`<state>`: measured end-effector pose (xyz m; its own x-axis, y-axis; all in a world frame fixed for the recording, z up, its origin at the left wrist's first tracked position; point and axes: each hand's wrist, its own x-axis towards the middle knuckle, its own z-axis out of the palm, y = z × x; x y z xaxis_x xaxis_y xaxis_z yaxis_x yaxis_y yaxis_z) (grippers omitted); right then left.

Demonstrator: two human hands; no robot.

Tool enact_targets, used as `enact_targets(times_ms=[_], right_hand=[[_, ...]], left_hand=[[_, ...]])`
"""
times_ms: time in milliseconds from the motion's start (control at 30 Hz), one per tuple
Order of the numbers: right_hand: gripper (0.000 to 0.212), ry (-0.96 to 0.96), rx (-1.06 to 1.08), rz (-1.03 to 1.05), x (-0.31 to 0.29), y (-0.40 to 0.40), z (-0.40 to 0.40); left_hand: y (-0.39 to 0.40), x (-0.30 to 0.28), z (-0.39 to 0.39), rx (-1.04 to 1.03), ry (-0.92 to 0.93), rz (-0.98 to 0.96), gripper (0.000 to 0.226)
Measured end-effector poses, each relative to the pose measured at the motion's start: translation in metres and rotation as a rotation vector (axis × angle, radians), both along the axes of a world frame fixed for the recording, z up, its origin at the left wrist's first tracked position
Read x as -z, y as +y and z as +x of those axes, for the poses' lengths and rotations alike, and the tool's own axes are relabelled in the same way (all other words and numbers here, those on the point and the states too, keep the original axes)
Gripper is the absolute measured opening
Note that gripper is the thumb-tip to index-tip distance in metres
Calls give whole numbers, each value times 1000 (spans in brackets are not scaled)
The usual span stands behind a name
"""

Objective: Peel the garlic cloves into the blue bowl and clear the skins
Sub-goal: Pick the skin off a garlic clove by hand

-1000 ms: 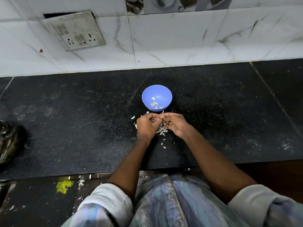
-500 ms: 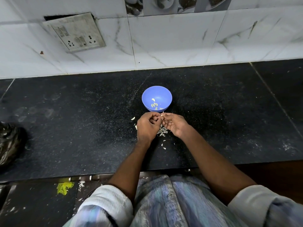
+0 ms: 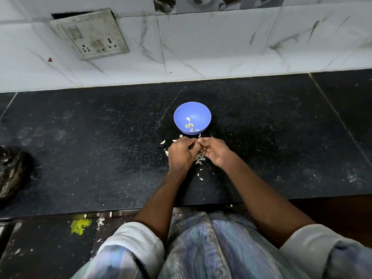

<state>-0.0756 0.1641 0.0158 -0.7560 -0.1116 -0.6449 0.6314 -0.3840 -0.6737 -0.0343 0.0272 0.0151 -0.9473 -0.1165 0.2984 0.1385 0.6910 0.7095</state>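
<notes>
Step in hand: peeling of one garlic clove [image 3: 198, 140], pinched between the fingertips of both hands directly in front of the blue bowl [image 3: 181, 113].

Grip state:
- Left hand [image 3: 181, 153]: fingers curled inward, tips closed on the left end of the clove. Exact finger contact hidden behind the knuckles.
- Right hand [image 3: 214, 151]: fingers curled, thumb and forefinger tips meeting the left hand's tips at the clove. Only a small pale patch of the clove visible between the two hands; amount of skin left on it too small to tell.

Positions relative to the grip:
- Blue bowl just beyond the pinch point, close but not touching the hands. Several peeled cloves [image 3: 189, 124] lying on its floor.
- Loose skins [image 3: 199, 159] heaped directly below and behind the grip, between the two wrists, on the black countertop [image 3: 100, 148].
- More scraps [image 3: 162, 142] scattered to the left of the left hand, a few also nearer the body, behind the grip.
- Dark bag [image 3: 12, 174] far to the left of the grip, at the counter's edge.

Progress, as judged: partway through. Some cloves in the bowl, skins not yet cleared.

Next move, as judged: strip remaining skin, let it drop onto the heap below, then carry the bare clove a short way forward over the bowl rim and release. Short reach only; care needed to keep skin fragments from falling into the bowl. Sweeping of the heap and stray scraps to follow.
</notes>
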Motion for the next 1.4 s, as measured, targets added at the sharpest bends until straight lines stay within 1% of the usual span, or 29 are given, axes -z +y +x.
enact_targets(times_ms=[100, 233, 300, 500, 600, 700, 767, 833, 900, 967, 1000, 1067, 1133, 1167, 1200, 1233, 1267, 1367, 1400], right_hand=[[14, -12, -7, -18, 0, 3, 2], [15, -23, 12, -36, -1, 2, -2], [13, -19, 24, -30, -2, 0, -4], [5, 29, -1, -5, -3, -3, 0], [4, 57, -20, 3, -1, -1, 0], [5, 115, -38, 54, -1, -2, 0], [4, 132, -47, 63, 1, 0, 0], [9, 129, -69, 61, 1, 1, 1], [13, 129, -101, 69, 0, 2, 1], [11, 146, -130, 98, -1, 2, 0], [9, 162, -137, 125, -1, 1, 0], [5, 210, -136, 185, -1, 0, 0], [5, 275, -130, 226, -1, -3, 2], [7, 297, -128, 232, -2, -3, 2], [8, 299, -125, 223, -4, -3, 2], [9, 280, -120, 197, -6, -2, 2], [11, 230, -116, 151, -8, -1, 1], [15, -34, -136, -3, -11, 7, -2], [15, -103, -144, -20, -11, 9, -2]], left_hand=[[-3, 3, -4, 11, -10, 70, 10], [0, 2, -2, -7, -43, 248, 15], [-1, 1, -2, -6, -38, 286, 14], [-7, 1, -2, 18, 3, 192, 9], [-5, 2, -2, -1, 11, 225, 10], [-6, 4, -3, -4, 5, 278, 12], [-7, 5, -5, 4, 12, 274, 12], [-7, 6, -6, -6, 34, 271, 13], [-8, 7, -6, -15, 32, 310, 12], [-8, 11, -5, -10, -33, 402, 12], [-8, 14, -5, -20, -94, 487, 12], [-5, 17, -7, -83, -221, 726, 13], [3, 12, -8, -160, -310, 982, 14], [6, 9, -9, -172, -335, 1071, 13], [7, 6, -9, -168, -345, 1102, 13], [7, 7, -10, -151, -333, 1072, 14], [4, 8, -11, -121, -298, 984, 14], [-8, 11, -13, 68, -131, 616, 12], [-10, 12, -13, 119, -104, 547, 12]])
